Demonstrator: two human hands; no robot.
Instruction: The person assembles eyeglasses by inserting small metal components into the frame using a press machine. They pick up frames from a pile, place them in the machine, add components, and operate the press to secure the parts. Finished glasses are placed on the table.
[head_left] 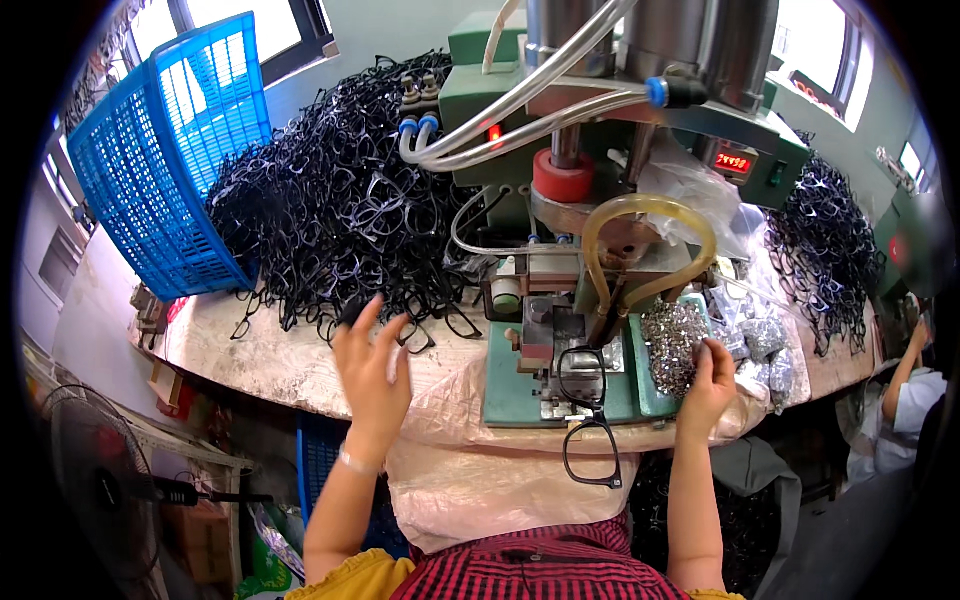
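Observation:
My left hand (372, 365) hovers with fingers spread just in front of a big heap of black eyeglass frames (345, 205), holding nothing. My right hand (708, 385) reaches into a pile of small silver metal parts (672, 340) in a green tray, fingertips pinched among them; whether it holds one I cannot tell. A black eyeglass frame (588, 415) sits in the fixture of the green press machine (560, 310) and hangs over the table edge between my hands.
A blue plastic basket (160, 160) leans at the left of the heap. Another pile of black frames (825, 250) lies at the right. Clear bags of metal parts (760, 340) sit beside the tray. A fan (100, 480) stands low left. Another person's arm (905, 370) shows far right.

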